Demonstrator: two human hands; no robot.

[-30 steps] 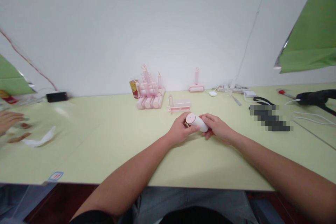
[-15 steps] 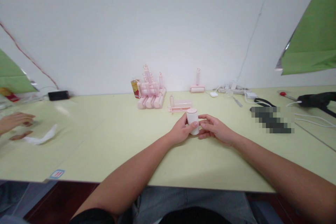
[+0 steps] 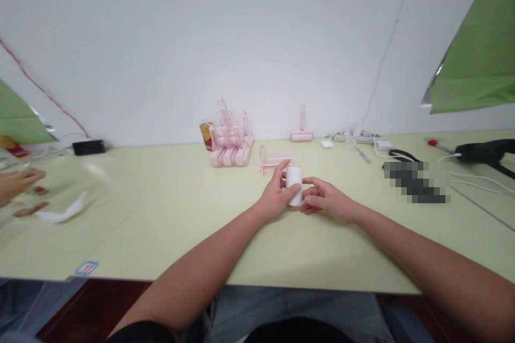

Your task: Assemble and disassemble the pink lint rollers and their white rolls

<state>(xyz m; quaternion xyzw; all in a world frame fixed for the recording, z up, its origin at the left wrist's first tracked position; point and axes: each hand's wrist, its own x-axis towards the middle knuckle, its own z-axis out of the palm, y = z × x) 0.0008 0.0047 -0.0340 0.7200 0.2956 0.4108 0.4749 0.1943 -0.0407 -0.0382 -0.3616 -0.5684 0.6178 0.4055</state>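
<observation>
A white roll [image 3: 294,185] with a pink end stands upright on the pale green table [image 3: 161,236] in front of me. My left hand [image 3: 276,195] is wrapped round its left side, thumb across the front. My right hand [image 3: 325,201] touches the roll's right side with curled fingertips. Just behind the roll lies a pink lint-roller frame [image 3: 273,162] on its side.
A stack of pink lint rollers [image 3: 230,142] and a small bottle [image 3: 206,135] stand at the back. One roller [image 3: 301,127] stands alone further right. Cables, a power strip [image 3: 354,136] and a black tool [image 3: 485,151] lie on the right. Another person's hand [image 3: 16,182] and white paper [image 3: 60,211] are at far left.
The roll went from lying tilted between my hands to standing upright on the table. My hands stayed on it. The other person's hand on the left shifted about.
</observation>
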